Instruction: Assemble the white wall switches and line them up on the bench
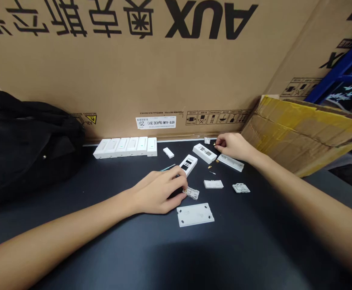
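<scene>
My left hand (pixel 164 191) rests low over the dark table, thumb and forefinger closed on the left end of a small whitish plastic part (pixel 192 193). At the back right, my right hand (pixel 233 146) pinches a tiny brass-coloured piece (pixel 214 144) at its fingertips. Just below that hand lies a long white tray-like shell (pixel 230 162). Two white housings with rectangular openings, one (pixel 204 153) farther back and one (pixel 188 164) nearer, lie between the hands. A flat white plate with corner holes (pixel 195 214) is in front of the left hand.
A row of several white switch-like units (pixel 126 147) stands against the big carton (pixel 118 80). Loose around are a white block (pixel 168 152), white parts (pixel 213 184) (pixel 241 188), a clear piece (pixel 207 140) and brass bits (pixel 210 166). A black bag (pixel 27 149) lies left; a taped carton (pixel 303 133) right.
</scene>
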The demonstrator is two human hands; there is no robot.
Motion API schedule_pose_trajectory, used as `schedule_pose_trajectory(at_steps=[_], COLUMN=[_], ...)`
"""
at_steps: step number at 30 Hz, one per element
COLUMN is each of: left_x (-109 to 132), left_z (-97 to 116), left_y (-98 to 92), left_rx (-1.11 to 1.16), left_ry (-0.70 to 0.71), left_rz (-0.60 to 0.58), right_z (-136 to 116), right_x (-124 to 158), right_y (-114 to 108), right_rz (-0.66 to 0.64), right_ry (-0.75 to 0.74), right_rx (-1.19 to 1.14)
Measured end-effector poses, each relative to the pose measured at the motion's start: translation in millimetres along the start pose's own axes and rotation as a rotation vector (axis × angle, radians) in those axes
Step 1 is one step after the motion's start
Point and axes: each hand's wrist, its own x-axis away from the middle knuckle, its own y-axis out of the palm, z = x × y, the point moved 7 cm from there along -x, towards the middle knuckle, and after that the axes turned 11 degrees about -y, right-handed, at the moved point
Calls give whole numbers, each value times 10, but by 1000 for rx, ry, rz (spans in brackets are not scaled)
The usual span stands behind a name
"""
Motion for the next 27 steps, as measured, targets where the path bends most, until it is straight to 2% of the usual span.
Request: schedule_pose_trajectory(at_steps=[6,9,11,14,17,22,27], left_x=[18,15,13,14,17,26,24], left_z=[-23,-21,-17,-6,6,20,8], left_y=[28,35,41,44,41,29,48], left_rx=[27,33,41,46,34,47,67], left_ry=[7,21,41,80,103,117,119], left_rz=[-3,-5,-7,-2,1,6,-6], right_z=[-65,-155,-248,-432,-557,-580,-507], right_x=[-17,110,243,447,569,612,610], right_y=[-119,-280,-336,-315,-241,-131,-133], right_rz=[38,41,-6,-100,-99,-38,44], right_ry=[-57,-111,-175,-335,-457,-516,-530], right_rx=[-55,-117,-180,-237,-186,-127,-50])
